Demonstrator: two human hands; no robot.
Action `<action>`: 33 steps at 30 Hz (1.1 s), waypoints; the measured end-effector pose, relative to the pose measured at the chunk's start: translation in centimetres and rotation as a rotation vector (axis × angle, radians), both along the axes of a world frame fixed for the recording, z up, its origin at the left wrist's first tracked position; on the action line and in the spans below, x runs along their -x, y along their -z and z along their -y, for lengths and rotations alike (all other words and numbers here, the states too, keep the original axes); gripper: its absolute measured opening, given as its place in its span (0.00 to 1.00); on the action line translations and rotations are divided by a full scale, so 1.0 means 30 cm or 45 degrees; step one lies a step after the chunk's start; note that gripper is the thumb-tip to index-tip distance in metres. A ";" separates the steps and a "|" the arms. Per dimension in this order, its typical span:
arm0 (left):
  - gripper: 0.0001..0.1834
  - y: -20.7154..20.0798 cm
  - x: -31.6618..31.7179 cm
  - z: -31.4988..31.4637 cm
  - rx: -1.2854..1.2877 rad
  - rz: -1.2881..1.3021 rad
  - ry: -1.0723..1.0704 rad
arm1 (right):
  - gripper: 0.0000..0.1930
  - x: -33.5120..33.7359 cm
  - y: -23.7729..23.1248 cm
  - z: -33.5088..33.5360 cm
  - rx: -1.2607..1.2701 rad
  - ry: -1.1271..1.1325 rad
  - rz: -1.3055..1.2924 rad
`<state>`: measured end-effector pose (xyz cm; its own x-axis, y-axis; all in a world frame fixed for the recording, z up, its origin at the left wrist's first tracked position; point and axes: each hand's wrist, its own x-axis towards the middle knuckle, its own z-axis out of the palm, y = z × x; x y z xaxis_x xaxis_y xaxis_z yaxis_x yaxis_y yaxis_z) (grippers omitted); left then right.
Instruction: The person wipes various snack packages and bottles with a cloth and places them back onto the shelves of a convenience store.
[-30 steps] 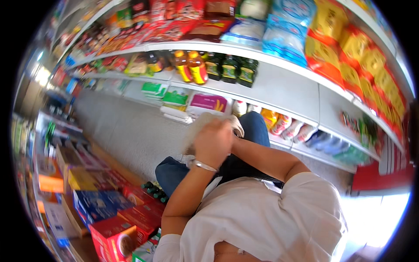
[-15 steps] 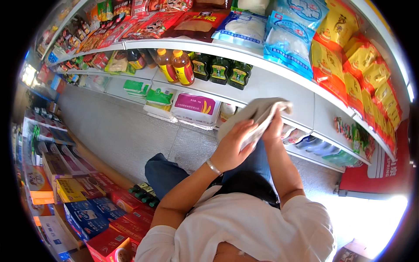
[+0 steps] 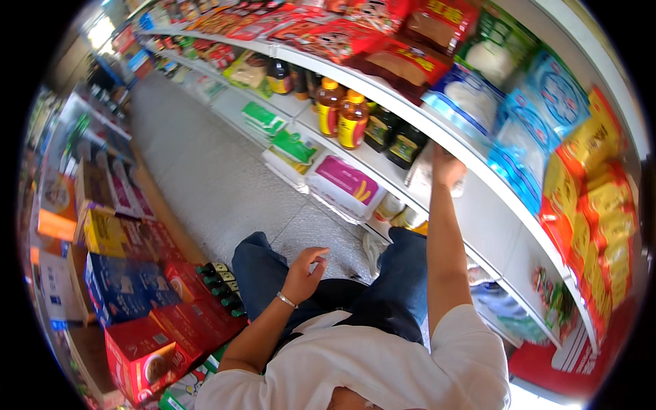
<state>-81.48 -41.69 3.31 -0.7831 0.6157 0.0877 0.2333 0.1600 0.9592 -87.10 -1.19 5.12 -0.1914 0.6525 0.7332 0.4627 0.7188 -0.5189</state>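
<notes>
My right hand reaches in under the upper shelf edge and grips a pale beige cloth. The cloth lies on the middle shelf, just right of the dark green-labelled bottles; my fingers are partly hidden by it and by the shelf edge. Left of these stand two amber bottles with yellow caps. Above my lap my left hand holds nothing, its fingers loosely bent and apart, a bracelet at its wrist.
Red and brown bags, blue-and-white bags and yellow-orange bags fill the upper shelf. A white-and-purple sack sits on the bottom shelf. On my left are stacked red boxes and green-capped bottles.
The cloth, held in both hands before, is now in my right hand alone, which has reached onto the middle shelf. My left hand has let go and dropped toward my lap. The view has turned.
</notes>
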 end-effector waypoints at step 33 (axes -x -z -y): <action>0.21 -0.265 -0.076 -0.140 -0.335 0.373 -0.031 | 0.28 -0.480 -0.164 0.636 2.326 -1.571 -1.059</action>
